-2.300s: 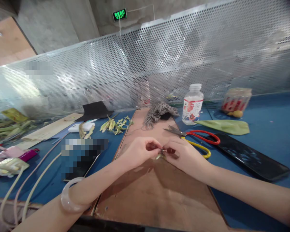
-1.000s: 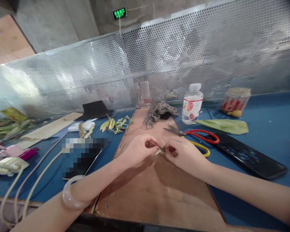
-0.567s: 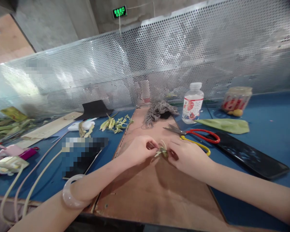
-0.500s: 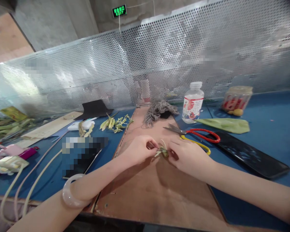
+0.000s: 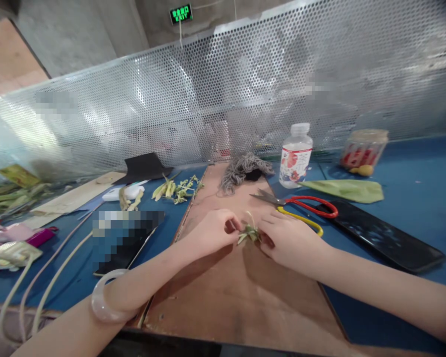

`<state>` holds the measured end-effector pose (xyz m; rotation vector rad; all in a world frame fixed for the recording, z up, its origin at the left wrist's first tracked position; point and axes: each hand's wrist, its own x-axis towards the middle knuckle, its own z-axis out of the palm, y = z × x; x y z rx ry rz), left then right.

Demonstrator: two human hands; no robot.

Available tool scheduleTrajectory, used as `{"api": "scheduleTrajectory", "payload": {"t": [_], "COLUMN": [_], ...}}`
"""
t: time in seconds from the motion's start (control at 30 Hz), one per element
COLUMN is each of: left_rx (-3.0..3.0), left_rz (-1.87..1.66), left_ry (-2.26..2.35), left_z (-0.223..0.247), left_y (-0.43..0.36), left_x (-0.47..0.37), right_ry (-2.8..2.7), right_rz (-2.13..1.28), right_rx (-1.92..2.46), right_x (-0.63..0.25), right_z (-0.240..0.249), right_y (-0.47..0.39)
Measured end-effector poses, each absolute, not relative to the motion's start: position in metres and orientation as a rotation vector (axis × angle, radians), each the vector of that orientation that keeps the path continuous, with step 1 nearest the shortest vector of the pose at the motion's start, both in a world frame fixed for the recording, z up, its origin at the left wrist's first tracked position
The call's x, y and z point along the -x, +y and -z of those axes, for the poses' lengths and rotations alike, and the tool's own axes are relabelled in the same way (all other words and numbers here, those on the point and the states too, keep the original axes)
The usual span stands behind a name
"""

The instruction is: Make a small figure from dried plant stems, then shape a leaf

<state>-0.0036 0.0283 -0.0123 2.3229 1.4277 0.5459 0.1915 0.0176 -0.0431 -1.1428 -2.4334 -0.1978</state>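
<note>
A small knotted piece of green plant leaf (image 5: 250,233), with a pale strand curling up from it, is between my hands above the wooden board (image 5: 215,297). My left hand (image 5: 221,229) pinches its left side between thumb and forefinger. On the opposite side, my right hand (image 5: 282,233) has its fingers closed on the piece, partly hiding it. Just beyond the right hand lie scissors (image 5: 310,206) with one red and one yellow handle, blades pointing left. Grey yarn (image 5: 241,171) is heaped at the far end of the board.
Right of the board are a clear bottle (image 5: 296,158), a green leaf strip (image 5: 351,190), a jar (image 5: 364,151) and a black tray-like object (image 5: 386,240). To the left lie a phone (image 5: 130,243), leaf scraps (image 5: 178,189) and cables (image 5: 59,272). A perforated metal screen (image 5: 163,104) stands behind.
The leaf piece looks more spread out between my fingers. Both hands stay nearly in place, and the whole view has shifted slightly.
</note>
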Motion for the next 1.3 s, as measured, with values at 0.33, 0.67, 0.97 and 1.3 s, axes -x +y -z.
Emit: {"api": "scheduleTrajectory", "payload": {"t": [0.33, 0.67, 0.97, 1.3], "left_rx": [-2.369, -2.359, -2.362, -2.366], "left_rz": [-0.538, -0.507, -0.478, -0.462], "left_ry": [1.399, 1.36, 1.347, 1.354], "left_z": [0.01, 0.007, 0.007, 0.008], "left_y": [0.023, 0.024, 0.023, 0.024], "left_x": [0.0, 0.0, 0.001, 0.001], "right_ry": [-2.367, -2.367, -2.467, -2.447], "right_rz": [0.123, 0.07, 0.224, 0.62], "right_rx": [1.037, 1.06, 0.963, 0.794], "right_x": [-0.19, -0.191, -0.193, -0.192], "right_z": [0.04, 0.047, 0.049, 0.055], "right_y": [0.014, 0.019, 0.026, 0.029]}}
